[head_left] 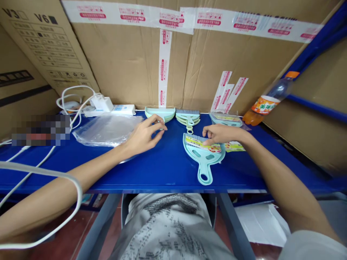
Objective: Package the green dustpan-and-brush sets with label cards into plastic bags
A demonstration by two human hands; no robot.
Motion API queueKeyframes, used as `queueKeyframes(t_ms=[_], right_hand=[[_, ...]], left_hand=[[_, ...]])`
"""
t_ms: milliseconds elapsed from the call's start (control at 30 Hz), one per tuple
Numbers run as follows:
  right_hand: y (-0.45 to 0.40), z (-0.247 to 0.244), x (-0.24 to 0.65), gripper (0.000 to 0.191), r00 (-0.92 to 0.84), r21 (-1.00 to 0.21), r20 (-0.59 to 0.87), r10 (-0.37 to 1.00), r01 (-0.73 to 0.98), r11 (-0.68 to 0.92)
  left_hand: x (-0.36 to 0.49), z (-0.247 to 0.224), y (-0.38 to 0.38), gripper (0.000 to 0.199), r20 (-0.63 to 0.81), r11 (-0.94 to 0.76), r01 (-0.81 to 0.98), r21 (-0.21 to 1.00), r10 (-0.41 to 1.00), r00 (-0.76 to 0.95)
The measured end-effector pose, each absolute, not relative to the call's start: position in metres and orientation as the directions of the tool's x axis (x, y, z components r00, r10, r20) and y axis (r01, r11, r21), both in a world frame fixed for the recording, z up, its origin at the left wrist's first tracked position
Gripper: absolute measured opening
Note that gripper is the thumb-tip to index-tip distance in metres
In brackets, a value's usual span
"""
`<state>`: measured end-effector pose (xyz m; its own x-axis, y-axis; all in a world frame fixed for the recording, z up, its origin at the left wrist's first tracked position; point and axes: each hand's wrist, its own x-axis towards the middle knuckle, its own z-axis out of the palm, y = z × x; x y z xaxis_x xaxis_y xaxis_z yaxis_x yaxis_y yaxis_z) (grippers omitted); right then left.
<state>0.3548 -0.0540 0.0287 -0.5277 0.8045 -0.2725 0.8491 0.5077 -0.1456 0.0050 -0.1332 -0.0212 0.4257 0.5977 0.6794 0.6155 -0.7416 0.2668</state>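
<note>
Left hand [143, 136]: fingers apart, empty, near stacked dustpans [168, 112]. Right hand [222, 133]: thumb on label [194, 142]; can't tell if it's pinching. Dustpan [204, 167] lies on table [162, 169]. I'd favor light, even label contact, keeping edges square.

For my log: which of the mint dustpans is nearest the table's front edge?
The dustpan under the right hand; the others sit farther back, by the cardboard.
</note>
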Motion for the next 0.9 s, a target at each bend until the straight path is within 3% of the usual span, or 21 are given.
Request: queueKeyframes(t_ms=[100, 133, 200, 267, 400, 467, 667, 767, 900], right_hand=[[-0.063, 0.030, 0.351, 0.052, -0.532, -0.102, -0.288, 0.796, 0.844, 0.527], [-0.067, 0.030, 0.348, 0.051, -0.526, -0.090, -0.292, 0.799, 0.847, 0.524], [-0.073, 0.030, 0.340, 0.052, -0.514, -0.087, -0.295, 0.805, 0.854, 0.514], [-0.079, 0.030, 0.332, 0.056, -0.506, -0.164, -0.319, 0.802, 0.863, 0.479], [-0.079, 0.042, 0.336, 0.067, -0.517, -0.438, -0.421, 0.746, 0.836, 0.332], [-0.073, 0.054, 0.357, 0.064, -0.544, -0.470, -0.390, 0.743, 0.811, 0.348], [-0.075, 0.056, 0.453, 0.057, -0.527, -0.247, -0.218, 0.821, 0.844, 0.476], [-0.095, 0.038, 0.477, 0.072, -0.496, -0.119, -0.196, 0.846, 0.868, 0.481], [-0.112, 0.025, 0.473, 0.089, -0.534, -0.069, -0.185, 0.825, 0.845, 0.531]], left_hand=[[0.027, -0.022, -0.167, 0.020, 0.608, -0.868, 0.364, 0.337, 0.496, 0.620], [0.035, -0.023, -0.178, 0.027, 0.534, -0.919, 0.244, 0.311, 0.381, 0.754], [0.047, -0.026, -0.193, 0.040, 0.474, -0.954, 0.103, 0.281, 0.231, 0.850], [0.050, -0.028, -0.195, 0.039, 0.457, -0.963, 0.074, 0.260, 0.190, 0.869], [0.034, -0.022, -0.175, 0.035, 0.447, -0.968, 0.156, 0.196, 0.230, 0.864], [0.021, -0.017, -0.164, 0.033, 0.436, -0.961, 0.228, 0.154, 0.273, 0.857], [0.003, -0.012, -0.145, 0.031, 0.396, -0.893, 0.400, 0.206, 0.450, 0.801], [0.004, -0.013, -0.144, 0.031, 0.360, -0.874, 0.414, 0.253, 0.482, 0.799], [0.005, -0.012, -0.144, 0.028, 0.322, -0.862, 0.390, 0.324, 0.488, 0.811]])
